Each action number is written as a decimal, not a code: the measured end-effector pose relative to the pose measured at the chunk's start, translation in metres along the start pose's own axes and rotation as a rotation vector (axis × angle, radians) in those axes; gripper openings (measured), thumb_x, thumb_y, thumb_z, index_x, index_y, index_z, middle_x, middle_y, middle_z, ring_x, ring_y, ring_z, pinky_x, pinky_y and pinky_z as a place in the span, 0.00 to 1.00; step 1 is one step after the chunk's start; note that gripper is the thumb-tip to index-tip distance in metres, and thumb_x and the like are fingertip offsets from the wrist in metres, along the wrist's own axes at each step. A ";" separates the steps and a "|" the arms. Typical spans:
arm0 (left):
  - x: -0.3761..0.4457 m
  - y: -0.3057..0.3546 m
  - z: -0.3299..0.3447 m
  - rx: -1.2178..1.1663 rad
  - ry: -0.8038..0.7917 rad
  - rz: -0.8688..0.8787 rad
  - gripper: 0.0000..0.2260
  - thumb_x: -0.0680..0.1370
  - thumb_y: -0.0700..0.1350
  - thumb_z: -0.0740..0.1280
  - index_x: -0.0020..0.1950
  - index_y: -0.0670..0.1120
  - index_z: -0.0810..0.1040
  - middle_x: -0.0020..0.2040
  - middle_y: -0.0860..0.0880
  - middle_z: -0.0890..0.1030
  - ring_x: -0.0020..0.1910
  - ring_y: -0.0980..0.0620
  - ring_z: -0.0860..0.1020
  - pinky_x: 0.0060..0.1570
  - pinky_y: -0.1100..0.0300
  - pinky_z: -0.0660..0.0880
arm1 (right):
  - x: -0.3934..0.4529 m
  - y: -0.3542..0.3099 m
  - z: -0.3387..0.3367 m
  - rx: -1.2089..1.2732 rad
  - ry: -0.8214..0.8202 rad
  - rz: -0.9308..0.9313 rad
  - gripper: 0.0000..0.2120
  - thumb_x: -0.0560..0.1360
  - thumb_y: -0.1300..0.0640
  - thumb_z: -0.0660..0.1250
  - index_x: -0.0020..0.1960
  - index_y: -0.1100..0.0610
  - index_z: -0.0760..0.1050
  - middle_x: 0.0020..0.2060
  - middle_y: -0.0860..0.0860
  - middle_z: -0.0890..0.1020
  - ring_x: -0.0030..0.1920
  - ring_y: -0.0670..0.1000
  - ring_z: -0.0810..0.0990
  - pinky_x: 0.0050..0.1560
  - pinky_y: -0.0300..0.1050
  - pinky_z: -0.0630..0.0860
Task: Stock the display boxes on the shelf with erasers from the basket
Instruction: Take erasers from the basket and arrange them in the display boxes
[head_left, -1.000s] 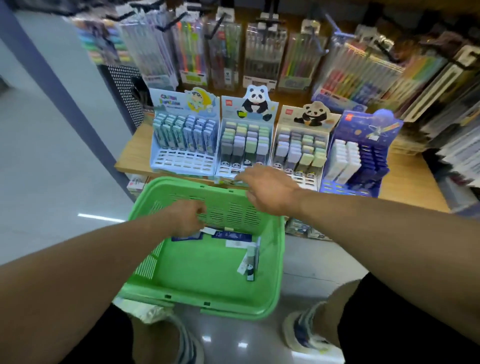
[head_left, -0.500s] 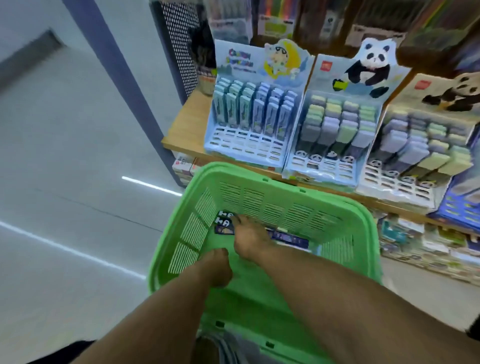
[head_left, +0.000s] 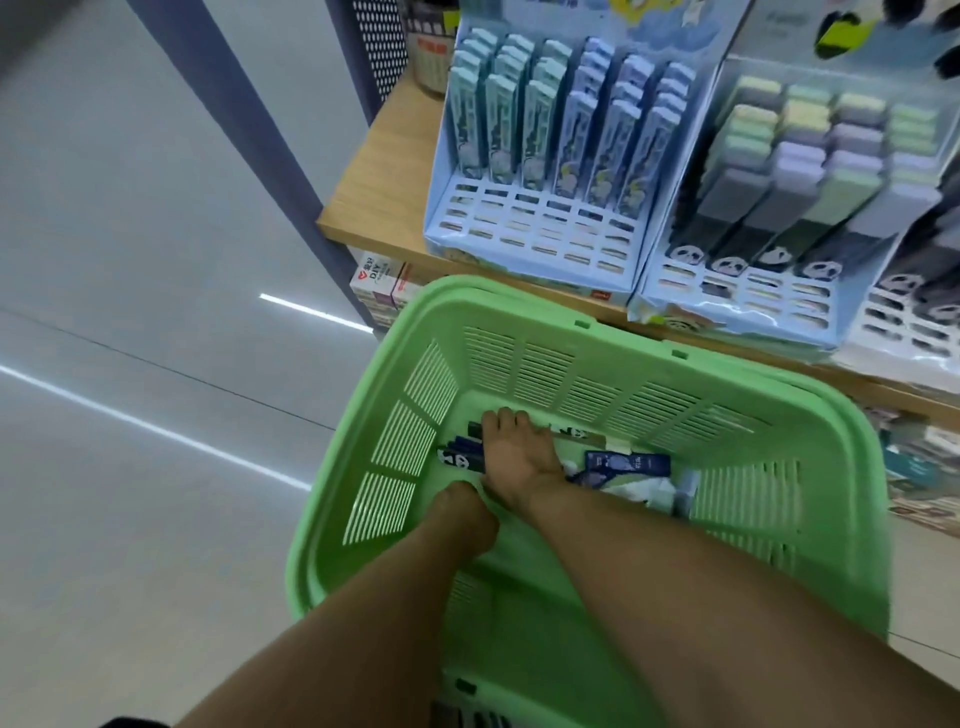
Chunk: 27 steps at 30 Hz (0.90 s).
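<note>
Dark panda-print erasers lie at the slotted green plastic basket's floor, ten o'clock corner; right hand spreads straight fingers over them, left hand curled, grip unclear. Cardboard boxes line the wooden shelf at twelve.

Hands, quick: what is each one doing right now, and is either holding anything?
Left hand: inside the green basket, fingers hidden; cannot tell.
Right hand: fingers spread, reaching onto the dark erasers on the basket floor; open, nothing gripped yet.
</note>
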<state>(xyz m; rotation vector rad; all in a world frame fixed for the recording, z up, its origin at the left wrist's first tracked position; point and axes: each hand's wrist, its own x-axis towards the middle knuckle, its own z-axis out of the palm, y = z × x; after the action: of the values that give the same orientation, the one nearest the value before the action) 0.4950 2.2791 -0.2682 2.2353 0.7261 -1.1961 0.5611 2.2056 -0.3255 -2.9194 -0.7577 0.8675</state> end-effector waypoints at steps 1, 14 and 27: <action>0.001 -0.001 0.000 -0.041 0.014 -0.023 0.19 0.81 0.42 0.62 0.72 0.39 0.69 0.68 0.40 0.73 0.67 0.44 0.73 0.65 0.56 0.70 | -0.001 0.000 0.002 0.009 0.001 -0.009 0.27 0.74 0.57 0.69 0.69 0.58 0.63 0.63 0.58 0.71 0.62 0.60 0.71 0.56 0.56 0.73; -0.019 0.020 -0.019 -1.076 -0.209 -0.166 0.25 0.78 0.65 0.61 0.62 0.46 0.76 0.59 0.46 0.79 0.58 0.44 0.77 0.62 0.44 0.74 | -0.041 0.008 -0.014 0.506 -0.062 0.036 0.22 0.73 0.46 0.71 0.62 0.51 0.69 0.44 0.48 0.80 0.44 0.54 0.81 0.38 0.46 0.73; -0.086 0.068 -0.023 -1.297 -0.333 -0.032 0.15 0.84 0.47 0.57 0.50 0.40 0.78 0.39 0.39 0.83 0.35 0.43 0.82 0.25 0.53 0.79 | -0.124 0.056 -0.132 0.725 -0.449 0.083 0.17 0.68 0.62 0.78 0.55 0.64 0.80 0.46 0.58 0.85 0.44 0.56 0.85 0.54 0.54 0.83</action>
<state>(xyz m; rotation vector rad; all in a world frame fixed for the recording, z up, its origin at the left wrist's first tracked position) 0.5125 2.2259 -0.1714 0.9312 0.9861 -0.6939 0.5641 2.1175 -0.1578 -2.1479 -0.2309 1.4565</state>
